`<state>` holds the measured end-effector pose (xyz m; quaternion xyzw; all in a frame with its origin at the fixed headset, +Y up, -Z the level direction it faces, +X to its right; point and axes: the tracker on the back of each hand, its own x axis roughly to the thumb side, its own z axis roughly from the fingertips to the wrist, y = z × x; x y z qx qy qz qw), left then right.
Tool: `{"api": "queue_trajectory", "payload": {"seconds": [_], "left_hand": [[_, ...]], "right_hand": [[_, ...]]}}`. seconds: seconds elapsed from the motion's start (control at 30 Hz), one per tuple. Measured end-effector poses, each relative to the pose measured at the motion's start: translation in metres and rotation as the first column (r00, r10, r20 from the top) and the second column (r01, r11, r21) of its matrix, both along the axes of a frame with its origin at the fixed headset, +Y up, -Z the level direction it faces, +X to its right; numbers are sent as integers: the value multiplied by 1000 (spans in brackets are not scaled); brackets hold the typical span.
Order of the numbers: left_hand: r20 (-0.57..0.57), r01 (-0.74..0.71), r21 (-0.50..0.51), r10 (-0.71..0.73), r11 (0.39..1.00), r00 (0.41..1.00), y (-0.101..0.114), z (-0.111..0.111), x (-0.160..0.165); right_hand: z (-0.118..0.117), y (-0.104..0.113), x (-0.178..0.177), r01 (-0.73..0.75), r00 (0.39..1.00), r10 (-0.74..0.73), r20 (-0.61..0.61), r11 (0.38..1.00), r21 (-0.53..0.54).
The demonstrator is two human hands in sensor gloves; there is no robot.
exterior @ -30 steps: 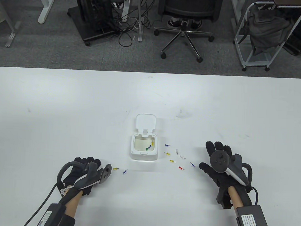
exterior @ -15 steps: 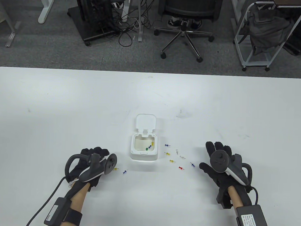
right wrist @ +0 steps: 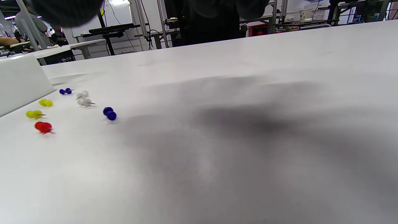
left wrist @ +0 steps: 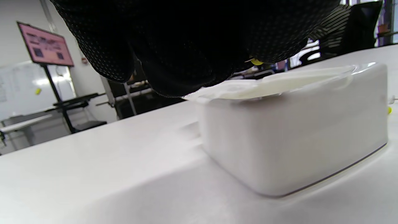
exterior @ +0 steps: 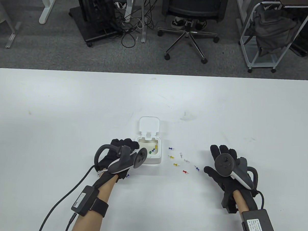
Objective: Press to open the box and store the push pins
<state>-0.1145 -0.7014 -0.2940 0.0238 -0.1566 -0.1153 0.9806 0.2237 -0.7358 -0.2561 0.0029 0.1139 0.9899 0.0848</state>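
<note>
- One yellow pin (left wrist: 256,61) pinched in left hand (exterior: 121,155) fingers over the box (exterior: 155,160) could miss its rim.
- Right hand (exterior: 227,166) rests flat, fingers relaxed, near loose pins (exterior: 184,171) on the surface (exterior: 67,111).

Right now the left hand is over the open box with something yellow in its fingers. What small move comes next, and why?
Probably ease the left hand a little further over the white box and let go of the yellow pin. The left wrist view shows the pin pinched at the fingertips just above the box's rim, the lid stands open, and three pins already lie inside.
</note>
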Motion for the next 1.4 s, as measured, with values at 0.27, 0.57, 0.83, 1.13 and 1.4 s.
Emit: {"api": "queue_trajectory", "payload": {"seconds": [0.27,0.57,0.83,1.13,1.4], "left_hand": [[-1,-10,-17,10,1000,1000,-5,-14,20],[-1,3,-8,-3,1000,1000,-8,-18,27],[-12,31,11,-31,999,999,2,-10,12],[-34,47,-2,-47,999,998,3,9,-25],[-43,61,-54,-64,997,997,-14,28,-49]], "right_hand": [[0,0,0,-4,1000,4,-1,1000,4],[0,1,0,-8,1000,8,-2,1000,6],[0,1,0,-5,1000,5,-5,1000,7],[0,0,0,-5,1000,5,-7,1000,7],[0,0,-1,-8,1000,8,-11,1000,0]]}}
